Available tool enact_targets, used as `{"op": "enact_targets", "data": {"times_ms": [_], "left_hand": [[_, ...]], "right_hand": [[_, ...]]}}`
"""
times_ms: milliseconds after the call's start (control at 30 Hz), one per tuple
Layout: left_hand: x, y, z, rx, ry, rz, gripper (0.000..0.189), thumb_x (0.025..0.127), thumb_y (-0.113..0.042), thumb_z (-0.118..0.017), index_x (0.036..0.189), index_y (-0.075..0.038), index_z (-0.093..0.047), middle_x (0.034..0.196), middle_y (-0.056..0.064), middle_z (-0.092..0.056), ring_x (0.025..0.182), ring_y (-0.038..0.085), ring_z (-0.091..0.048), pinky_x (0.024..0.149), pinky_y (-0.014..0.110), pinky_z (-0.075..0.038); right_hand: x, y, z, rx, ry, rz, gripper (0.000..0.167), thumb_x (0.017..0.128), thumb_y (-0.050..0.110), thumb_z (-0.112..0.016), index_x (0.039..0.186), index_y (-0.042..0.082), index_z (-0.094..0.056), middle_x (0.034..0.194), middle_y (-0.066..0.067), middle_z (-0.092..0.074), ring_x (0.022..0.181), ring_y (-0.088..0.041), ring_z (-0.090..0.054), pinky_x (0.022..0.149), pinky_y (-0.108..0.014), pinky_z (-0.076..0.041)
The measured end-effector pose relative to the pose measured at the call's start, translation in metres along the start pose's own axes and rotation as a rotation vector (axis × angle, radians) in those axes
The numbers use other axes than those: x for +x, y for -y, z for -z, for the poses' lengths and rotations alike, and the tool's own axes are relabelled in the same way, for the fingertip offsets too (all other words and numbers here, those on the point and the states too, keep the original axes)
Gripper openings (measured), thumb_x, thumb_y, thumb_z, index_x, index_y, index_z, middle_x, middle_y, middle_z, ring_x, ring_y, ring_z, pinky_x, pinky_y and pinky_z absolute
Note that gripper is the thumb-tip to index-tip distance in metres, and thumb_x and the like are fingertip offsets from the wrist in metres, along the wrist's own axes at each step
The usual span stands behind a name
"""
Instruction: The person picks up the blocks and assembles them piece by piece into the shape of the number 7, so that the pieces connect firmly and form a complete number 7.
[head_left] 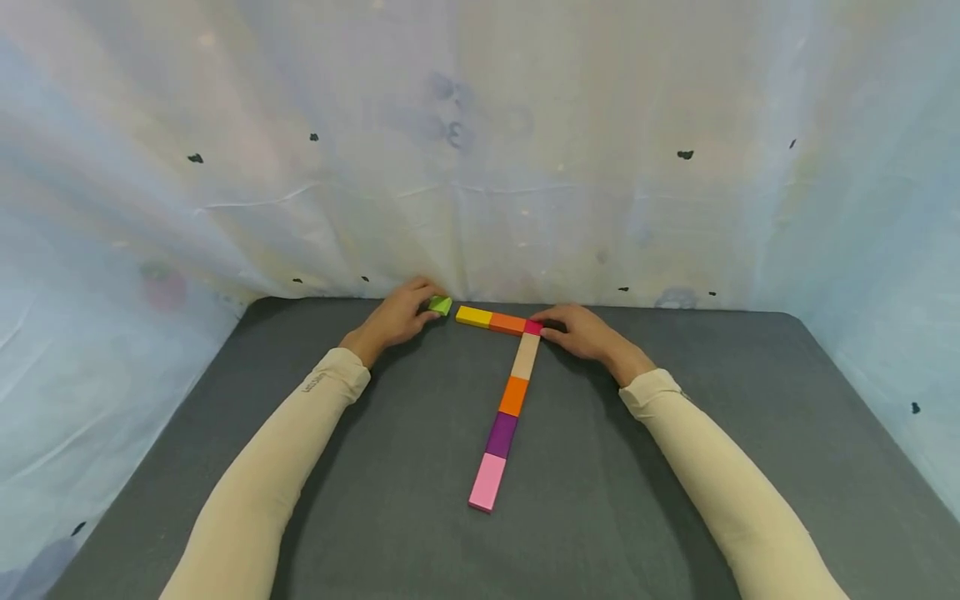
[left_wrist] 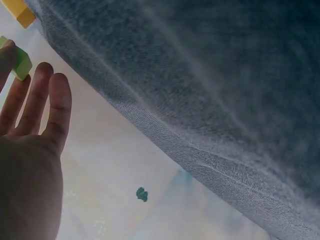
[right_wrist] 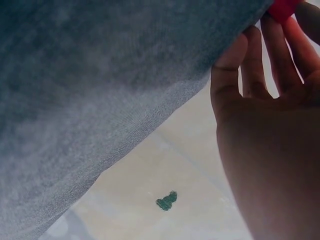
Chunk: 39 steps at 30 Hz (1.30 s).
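My left hand (head_left: 401, 312) pinches a light green block (head_left: 441, 306) between thumb and fingers, just left of a yellow block (head_left: 473, 316), with a small gap between the two. In the left wrist view the green block (left_wrist: 22, 64) shows at the thumb and fingertips. At the row's right end my right hand (head_left: 588, 332) holds a red block (head_left: 533, 327) by thumb and fingers; part of this block is hidden. An orange block (head_left: 507, 323) lies between the yellow and red ones. The right wrist view shows the red block (right_wrist: 284, 9) at the fingertips.
From the red block a line of blocks runs toward me: beige (head_left: 526, 357), orange (head_left: 513, 396), purple (head_left: 501, 435) and pink (head_left: 487, 482). They lie on a dark grey cloth-covered table (head_left: 375, 517). A pale curtain (head_left: 525, 167) hangs right behind the table's far edge.
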<state>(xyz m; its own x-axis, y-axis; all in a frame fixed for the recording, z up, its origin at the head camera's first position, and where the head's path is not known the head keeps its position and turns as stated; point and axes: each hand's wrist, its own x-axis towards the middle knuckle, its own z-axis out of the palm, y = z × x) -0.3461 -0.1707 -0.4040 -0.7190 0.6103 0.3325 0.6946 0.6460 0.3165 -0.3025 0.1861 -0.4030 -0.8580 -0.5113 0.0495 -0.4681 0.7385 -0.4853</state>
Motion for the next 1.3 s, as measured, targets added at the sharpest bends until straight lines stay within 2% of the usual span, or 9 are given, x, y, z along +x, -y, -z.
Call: {"op": "enact_targets", "data": {"times_ms": [267,367,567,933,1300], "left_hand": [[0.001,-0.001,-0.002,0.018,0.017,0.023,0.034,0.094,-0.015,-0.069,0.128,-0.011,-0.063,0.119,0.009,-0.058,0.09,0.022,-0.052,0.082,0.04,-0.046],[0.001,-0.002,-0.003,0.033,0.042,0.012,0.033,0.094,-0.015,-0.069,0.127,-0.011,-0.064,0.121,0.009,-0.059,0.093,0.023,-0.055,0.086,0.041,-0.048],[0.001,-0.004,-0.003,0.067,0.086,0.001,0.032,0.096,-0.014,-0.067,0.127,-0.01,-0.064,0.127,0.01,-0.059,0.111,0.027,-0.06,0.098,0.045,-0.049],[0.007,-0.002,-0.009,0.09,0.075,-0.03,0.031,0.096,-0.013,-0.067,0.126,-0.008,-0.064,0.129,0.012,-0.058,0.115,0.028,-0.059,0.1,0.045,-0.049],[0.012,-0.003,-0.01,0.106,0.093,-0.011,0.031,0.096,-0.01,-0.066,0.126,-0.008,-0.064,0.131,0.012,-0.057,0.118,0.029,-0.057,0.103,0.044,-0.048]], "right_hand": [[0.002,-0.003,0.002,-0.009,-0.004,0.013,0.037,0.103,0.023,-0.056,0.138,0.013,-0.061,0.137,-0.011,-0.062,0.127,-0.031,-0.056,0.11,-0.053,-0.041],[0.002,-0.003,0.001,-0.012,-0.004,0.019,0.036,0.103,0.022,-0.056,0.138,0.013,-0.061,0.135,-0.011,-0.063,0.125,-0.031,-0.057,0.109,-0.053,-0.042],[0.001,-0.001,-0.001,-0.016,0.001,0.009,0.037,0.103,0.022,-0.056,0.138,0.012,-0.06,0.137,-0.012,-0.062,0.127,-0.032,-0.056,0.111,-0.053,-0.04],[0.0,0.001,-0.003,-0.025,0.005,0.015,0.037,0.103,0.022,-0.055,0.139,0.013,-0.06,0.139,-0.011,-0.061,0.128,-0.032,-0.054,0.112,-0.054,-0.039],[-0.001,0.001,-0.002,-0.033,0.014,0.012,0.037,0.103,0.024,-0.055,0.139,0.014,-0.059,0.14,-0.011,-0.06,0.13,-0.032,-0.053,0.113,-0.053,-0.038]]}}
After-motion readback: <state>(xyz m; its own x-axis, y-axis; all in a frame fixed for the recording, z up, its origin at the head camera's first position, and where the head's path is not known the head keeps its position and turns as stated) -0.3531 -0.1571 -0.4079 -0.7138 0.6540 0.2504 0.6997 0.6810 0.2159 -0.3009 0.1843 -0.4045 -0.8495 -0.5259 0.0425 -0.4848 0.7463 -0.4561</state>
